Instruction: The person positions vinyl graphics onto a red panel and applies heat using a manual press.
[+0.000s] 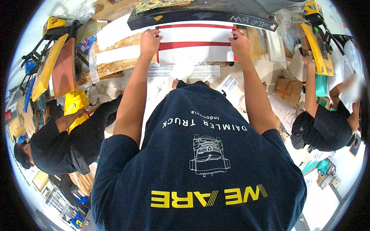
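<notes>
Both my arms reach forward to a flat white sheet with red bands [194,35], which spans the gap between my hands. My left hand [150,41] pinches its left edge, fingers closed. At the right edge my right hand [239,44] is closed in a similar pinch. Just beyond the sheet lies a thick black slab [200,16] with chalk-like marks on its front side. The sheet's far edge meets or slips under this slab; I cannot tell which.
A worn wooden table [123,43] with white strips extends left. Yellow-framed equipment [322,52] stands right, near a co-worker [322,129]. Another co-worker [73,144] at left is beside a yellow bag [76,104]. A cardboard box [288,90] sits on the floor.
</notes>
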A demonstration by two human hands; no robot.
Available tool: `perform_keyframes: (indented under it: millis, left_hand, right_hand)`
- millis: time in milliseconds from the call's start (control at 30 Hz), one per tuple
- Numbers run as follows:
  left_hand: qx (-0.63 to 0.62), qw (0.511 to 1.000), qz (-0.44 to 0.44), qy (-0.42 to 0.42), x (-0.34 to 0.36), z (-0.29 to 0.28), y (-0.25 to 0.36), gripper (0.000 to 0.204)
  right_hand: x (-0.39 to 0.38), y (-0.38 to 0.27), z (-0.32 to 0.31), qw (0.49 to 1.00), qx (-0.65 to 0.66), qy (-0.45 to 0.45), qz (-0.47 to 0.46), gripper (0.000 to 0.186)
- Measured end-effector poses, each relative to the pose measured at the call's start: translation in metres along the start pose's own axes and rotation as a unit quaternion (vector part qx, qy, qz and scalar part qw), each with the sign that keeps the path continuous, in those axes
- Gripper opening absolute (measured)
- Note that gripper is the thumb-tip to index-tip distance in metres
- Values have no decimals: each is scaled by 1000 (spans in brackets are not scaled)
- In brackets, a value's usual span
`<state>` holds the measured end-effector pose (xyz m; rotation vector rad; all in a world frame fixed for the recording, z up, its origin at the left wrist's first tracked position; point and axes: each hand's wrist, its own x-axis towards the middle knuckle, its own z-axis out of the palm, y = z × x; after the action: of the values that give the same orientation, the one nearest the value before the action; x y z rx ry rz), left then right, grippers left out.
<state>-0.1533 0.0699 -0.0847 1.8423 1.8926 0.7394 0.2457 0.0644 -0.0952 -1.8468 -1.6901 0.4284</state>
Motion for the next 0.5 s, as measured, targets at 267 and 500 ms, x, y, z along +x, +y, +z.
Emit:
perform_keyframes:
  millis: [267,500]
  left_hand:
    - [4,1000,0,-5,1,0,4,27]
    - [13,1000,4,6,-1,3,5,27]
  right_hand:
    - [3,4,0,1000,-17,6,-9,32]
    - [3,6,2,999,-34,-2,-7,32]
